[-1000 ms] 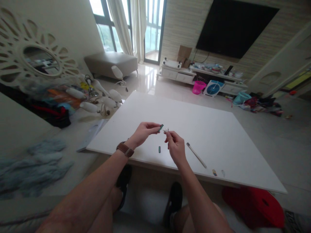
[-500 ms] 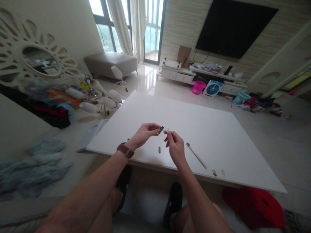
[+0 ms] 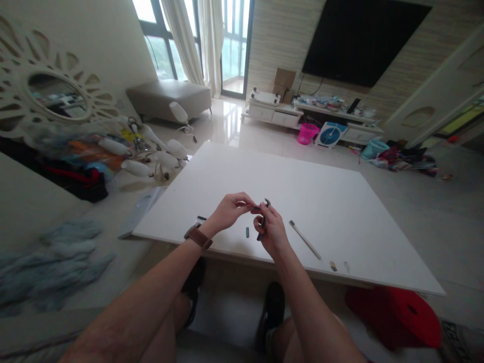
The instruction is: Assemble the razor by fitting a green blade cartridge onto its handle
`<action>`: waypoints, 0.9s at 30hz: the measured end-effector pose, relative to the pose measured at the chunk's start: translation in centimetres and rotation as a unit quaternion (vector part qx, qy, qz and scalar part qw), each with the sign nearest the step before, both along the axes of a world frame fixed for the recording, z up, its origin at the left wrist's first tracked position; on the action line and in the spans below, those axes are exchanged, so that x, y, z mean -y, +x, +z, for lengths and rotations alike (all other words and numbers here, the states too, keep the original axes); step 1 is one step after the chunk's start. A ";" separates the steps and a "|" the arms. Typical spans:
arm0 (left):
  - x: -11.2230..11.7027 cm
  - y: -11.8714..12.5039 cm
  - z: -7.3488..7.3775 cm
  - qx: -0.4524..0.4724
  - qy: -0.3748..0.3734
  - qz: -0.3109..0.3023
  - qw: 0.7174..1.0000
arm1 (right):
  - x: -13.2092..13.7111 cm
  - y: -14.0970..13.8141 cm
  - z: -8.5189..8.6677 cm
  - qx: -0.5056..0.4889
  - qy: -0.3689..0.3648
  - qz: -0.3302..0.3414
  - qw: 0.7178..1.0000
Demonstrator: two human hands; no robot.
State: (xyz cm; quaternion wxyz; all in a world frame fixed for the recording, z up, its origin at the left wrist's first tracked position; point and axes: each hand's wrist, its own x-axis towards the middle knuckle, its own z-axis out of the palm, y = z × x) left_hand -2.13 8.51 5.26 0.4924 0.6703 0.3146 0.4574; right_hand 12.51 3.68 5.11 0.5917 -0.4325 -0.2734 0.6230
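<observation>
My left hand (image 3: 232,210), with a brown watch strap at the wrist, is closed in a pinch on a small dark piece (image 3: 256,207) at the fingertips. Close beside it, my right hand (image 3: 273,229) is closed around a slim dark tool with a curved, hook-like end (image 3: 267,202); its exact kind I cannot make out. The fingertips of both hands meet or nearly meet above the white table (image 3: 302,189). Below them, a small green rectangular piece (image 3: 247,232) lies on the tabletop. A thin pale stick with a dark end (image 3: 305,240) rests right of my right hand.
A small yellow-and-dark piece (image 3: 333,265) and a pale, clear-looking piece (image 3: 347,266) lie near the front edge. A dark-and-white item (image 3: 200,220) is partly hidden behind my left wrist. A red object (image 3: 397,315) stands below the table's right side.
The small silvery thing at my right fingertips no longer shows. A slim dark hook-ended tool is now in that hand. The dark piece in my left hand has turned and is more covered.
</observation>
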 end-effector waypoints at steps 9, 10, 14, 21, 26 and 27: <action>0.3 -0.5 0.6 0.020 0.033 -0.029 0.999 | 0.0 0.3 0.1 -0.056 -0.017 0.010 0.998; 0.3 -0.6 0.7 0.027 0.014 -0.034 0.999 | 0.0 0.3 0.2 -0.054 -0.009 -0.002 0.999; 0.2 -0.9 0.7 0.059 -0.077 -0.092 0.991 | 0.1 0.1 0.5 -0.037 0.013 -0.036 0.999; 0.4 -0.3 0.5 0.070 -0.071 -0.097 0.990 | 0.4 -0.2 0.3 -0.020 0.031 -0.027 0.999; 0.0 -0.6 0.4 0.099 -0.088 -0.099 0.986 | 0.4 -0.3 0.4 0.002 0.054 -0.013 0.998; -0.2 -0.8 0.3 0.112 -0.096 -0.093 0.985 | 0.5 -0.2 0.4 0.017 0.062 -0.018 0.998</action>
